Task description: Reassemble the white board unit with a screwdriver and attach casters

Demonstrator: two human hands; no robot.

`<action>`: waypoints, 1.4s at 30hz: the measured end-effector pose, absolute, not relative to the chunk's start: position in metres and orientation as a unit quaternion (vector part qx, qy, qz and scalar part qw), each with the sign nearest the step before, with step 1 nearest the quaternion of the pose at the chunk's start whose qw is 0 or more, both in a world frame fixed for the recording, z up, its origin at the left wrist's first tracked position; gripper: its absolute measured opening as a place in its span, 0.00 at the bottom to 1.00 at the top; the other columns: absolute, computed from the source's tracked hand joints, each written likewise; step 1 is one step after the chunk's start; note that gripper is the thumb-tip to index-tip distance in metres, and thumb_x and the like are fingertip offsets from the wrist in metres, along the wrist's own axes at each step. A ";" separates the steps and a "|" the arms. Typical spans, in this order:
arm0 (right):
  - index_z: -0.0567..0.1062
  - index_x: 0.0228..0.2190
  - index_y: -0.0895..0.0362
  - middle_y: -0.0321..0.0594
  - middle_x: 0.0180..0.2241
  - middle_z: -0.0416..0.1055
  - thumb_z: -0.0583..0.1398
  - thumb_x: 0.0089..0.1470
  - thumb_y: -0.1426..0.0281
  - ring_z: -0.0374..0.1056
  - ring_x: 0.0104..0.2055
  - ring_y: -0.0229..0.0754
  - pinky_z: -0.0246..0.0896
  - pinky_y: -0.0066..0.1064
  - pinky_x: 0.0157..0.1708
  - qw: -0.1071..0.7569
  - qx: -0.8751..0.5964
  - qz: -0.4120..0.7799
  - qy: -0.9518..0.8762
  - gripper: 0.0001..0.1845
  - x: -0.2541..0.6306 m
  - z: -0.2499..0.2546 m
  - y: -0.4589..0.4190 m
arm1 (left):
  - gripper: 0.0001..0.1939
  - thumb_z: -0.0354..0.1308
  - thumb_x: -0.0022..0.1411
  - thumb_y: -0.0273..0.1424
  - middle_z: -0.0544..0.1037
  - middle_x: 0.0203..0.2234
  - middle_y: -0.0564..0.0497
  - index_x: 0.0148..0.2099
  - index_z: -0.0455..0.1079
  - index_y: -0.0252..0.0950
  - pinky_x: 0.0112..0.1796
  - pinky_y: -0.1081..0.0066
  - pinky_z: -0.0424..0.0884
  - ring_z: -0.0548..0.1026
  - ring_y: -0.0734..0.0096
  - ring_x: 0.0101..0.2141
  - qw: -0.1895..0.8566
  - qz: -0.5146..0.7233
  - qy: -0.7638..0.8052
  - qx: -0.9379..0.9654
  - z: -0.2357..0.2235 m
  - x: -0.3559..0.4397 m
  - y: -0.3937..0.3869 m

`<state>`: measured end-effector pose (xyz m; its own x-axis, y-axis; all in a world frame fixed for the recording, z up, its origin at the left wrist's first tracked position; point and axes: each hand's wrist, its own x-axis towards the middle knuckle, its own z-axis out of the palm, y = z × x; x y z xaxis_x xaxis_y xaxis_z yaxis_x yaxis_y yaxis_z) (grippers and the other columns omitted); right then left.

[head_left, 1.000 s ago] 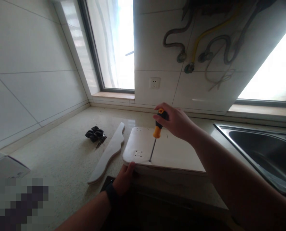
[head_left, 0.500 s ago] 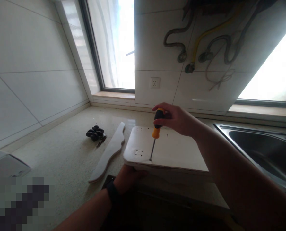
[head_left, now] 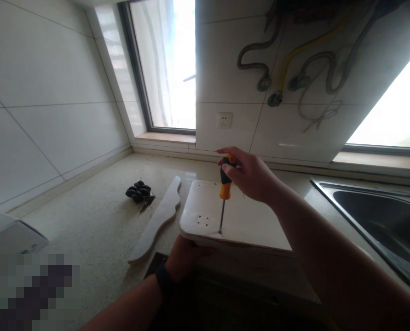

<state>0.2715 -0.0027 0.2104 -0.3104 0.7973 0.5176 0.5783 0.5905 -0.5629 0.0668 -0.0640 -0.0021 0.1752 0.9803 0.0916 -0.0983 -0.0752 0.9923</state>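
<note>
On my feed the right hand [head_left: 248,174] is wrapped round a black-and-yellow screwdriver [head_left: 225,191], tip down by the near edge of the white panel [head_left: 256,220], left of the sink [head_left: 327,192]; left hand [head_left: 186,258] is at the panel's near-left corner, fingers part-hidden, can't tell how closed or if gripping

white board [head_left: 249,220] looks smooth, softly glossy; screwdriver handle [head_left: 225,190] plastic, its shaft [head_left: 222,214] bare metal; counter [head_left: 94,220] stone-like, speckled; sink [head_left: 324,187], at frame right, shiny metal.
</note>
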 end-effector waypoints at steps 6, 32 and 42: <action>0.72 0.56 0.57 0.40 0.36 0.75 0.57 0.60 0.70 0.69 0.33 0.38 0.63 0.32 0.34 0.400 -0.373 0.190 -0.815 0.22 0.272 0.213 -0.013 | 0.40 0.78 0.43 0.29 0.80 0.55 0.41 0.60 0.72 0.36 0.60 0.49 0.70 0.77 0.47 0.56 0.550 0.498 0.399 0.539 -0.013 0.065 -0.053; 0.74 0.48 0.55 0.42 0.38 0.77 0.68 0.56 0.62 0.73 0.39 0.46 0.66 0.39 0.42 0.404 -0.473 0.021 -0.783 0.20 0.265 0.201 -0.007 | 0.41 0.79 0.43 0.32 0.77 0.58 0.38 0.60 0.72 0.36 0.62 0.45 0.67 0.74 0.44 0.59 0.530 0.509 0.405 0.544 -0.024 0.063 -0.048; 0.67 0.60 0.54 0.49 0.57 0.71 0.57 0.62 0.67 0.73 0.50 0.45 0.70 0.44 0.51 0.427 -0.349 0.288 -0.783 0.26 0.284 0.196 0.005 | 0.40 0.78 0.45 0.31 0.79 0.56 0.40 0.61 0.72 0.37 0.63 0.45 0.65 0.74 0.46 0.59 0.515 0.506 0.406 0.560 -0.015 0.063 -0.051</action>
<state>0.2837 0.0052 0.1964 -0.3923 0.7920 0.4678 0.2997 0.5908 -0.7490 0.0629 -0.0509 -0.0149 0.1588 0.9761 0.1487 -0.0659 -0.1398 0.9880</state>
